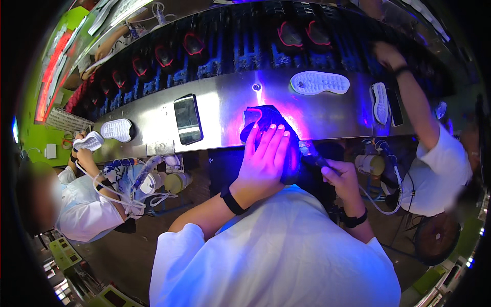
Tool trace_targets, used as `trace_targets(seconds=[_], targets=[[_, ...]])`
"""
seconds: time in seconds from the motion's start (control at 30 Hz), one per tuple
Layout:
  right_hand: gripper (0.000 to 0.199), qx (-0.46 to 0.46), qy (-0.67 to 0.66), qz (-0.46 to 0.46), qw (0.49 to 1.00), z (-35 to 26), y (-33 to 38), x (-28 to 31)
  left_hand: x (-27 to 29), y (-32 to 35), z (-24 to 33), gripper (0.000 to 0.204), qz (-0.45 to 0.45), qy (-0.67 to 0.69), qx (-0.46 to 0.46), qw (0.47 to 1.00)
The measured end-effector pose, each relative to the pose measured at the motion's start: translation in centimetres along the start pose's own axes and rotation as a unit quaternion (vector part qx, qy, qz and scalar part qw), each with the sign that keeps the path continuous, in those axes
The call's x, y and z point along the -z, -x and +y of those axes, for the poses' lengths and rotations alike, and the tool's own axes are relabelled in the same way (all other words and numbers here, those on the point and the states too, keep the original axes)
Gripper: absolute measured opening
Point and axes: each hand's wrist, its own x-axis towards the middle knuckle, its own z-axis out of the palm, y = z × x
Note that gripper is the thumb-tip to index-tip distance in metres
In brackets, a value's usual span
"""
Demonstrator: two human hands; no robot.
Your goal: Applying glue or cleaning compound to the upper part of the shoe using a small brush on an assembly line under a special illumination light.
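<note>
A dark shoe upper (290,161) with a red-lit line along its collar leans over the near edge of the metal bench, under strong blue-violet light. My left hand (263,161) lies across it with the fingers long and close together, holding it; the thumb side is partly hidden. At its right, my right hand (341,179) is closed round the dark handle of a brush (318,157). The pale, glowing tip of the brush is close to the side of the upper; whether they touch I cannot tell.
Beyond the bench (217,115) runs a dark conveyor (245,51) carrying several dark uppers. A phone (187,119) and a white sole (320,83) lie on the bench. Co-workers sit on both sides; one person's hand (388,55) reaches over the conveyor. Pots (177,182) hang below the edge.
</note>
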Motion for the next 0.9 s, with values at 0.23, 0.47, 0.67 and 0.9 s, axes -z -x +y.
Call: trace_targets(seconds=[0.23,0.47,0.67,0.9], targets=[[0.034,-0.018,-0.068,-0.009,0.997,0.7,1.5,0.8,-0.7,-2.6,1.9,0.07,0.038,-0.051,0.023,0.998],[0.035,0.008,-0.134,0.042,0.99,0.9,3.8,0.4,-1.9,-5.5,2.4,0.073,0.039,-0.089,0.034,0.995],[0.032,0.066,0.035,0.184,0.98,-1.2,3.5,0.4,-1.4,-8.6,2.4,0.087,0.012,-0.021,0.05,0.998],[0.028,0.058,0.215,0.17,0.96,-7.6,0.4,3.5,-1.6,-10.8,0.1,0.084,0.049,0.034,0.063,0.996]])
